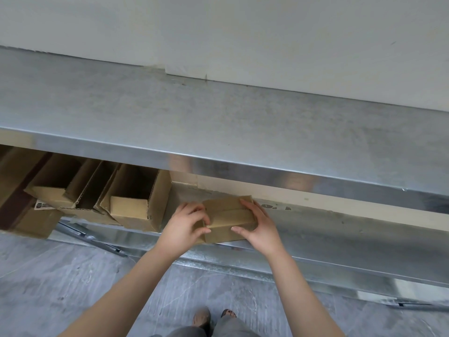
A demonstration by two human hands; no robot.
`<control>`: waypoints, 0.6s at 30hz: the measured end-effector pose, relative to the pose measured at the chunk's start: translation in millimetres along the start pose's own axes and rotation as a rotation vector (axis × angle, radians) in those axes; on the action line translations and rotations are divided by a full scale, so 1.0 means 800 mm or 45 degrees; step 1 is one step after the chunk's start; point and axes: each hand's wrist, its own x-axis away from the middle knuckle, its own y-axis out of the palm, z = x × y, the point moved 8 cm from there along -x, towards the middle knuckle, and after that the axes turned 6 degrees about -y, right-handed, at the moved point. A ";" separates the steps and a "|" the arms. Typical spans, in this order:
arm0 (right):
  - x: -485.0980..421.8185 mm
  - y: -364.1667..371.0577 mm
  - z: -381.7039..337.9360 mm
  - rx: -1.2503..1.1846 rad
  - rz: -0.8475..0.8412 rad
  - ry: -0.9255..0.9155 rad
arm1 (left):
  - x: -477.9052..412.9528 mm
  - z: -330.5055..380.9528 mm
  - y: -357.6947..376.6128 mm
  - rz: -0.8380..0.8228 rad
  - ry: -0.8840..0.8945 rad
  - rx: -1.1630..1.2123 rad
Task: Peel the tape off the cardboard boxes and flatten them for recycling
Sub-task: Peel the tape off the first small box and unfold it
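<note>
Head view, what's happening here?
A person stands at a metal table, both hands on a small box on the lower shelf. The left hand pinches its left end; the right hand grips its right side. The box is closed, not yet flattened. To its left, open boxes lie on the same shelf.

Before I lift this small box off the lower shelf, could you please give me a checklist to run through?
1. Left grip holds the box at its left end: ok.
2. Right grip holds its right end, thumb on the front: ok.
3. Top flaps lie shut: ok.
4. Tape on the seam: cannot tell.
5. Gap to the open box on the left: ok.
6. Headroom under the upper shelf: cannot tell.
</note>
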 end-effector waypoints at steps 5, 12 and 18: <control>-0.008 -0.002 0.000 -0.018 -0.003 0.058 | -0.012 0.015 -0.003 0.014 0.110 -0.088; -0.021 -0.003 0.000 -0.044 -0.013 0.117 | -0.016 -0.002 -0.009 0.060 -0.052 0.065; -0.023 -0.006 -0.009 -0.008 -0.021 0.122 | 0.012 -0.038 -0.013 0.166 -0.508 0.193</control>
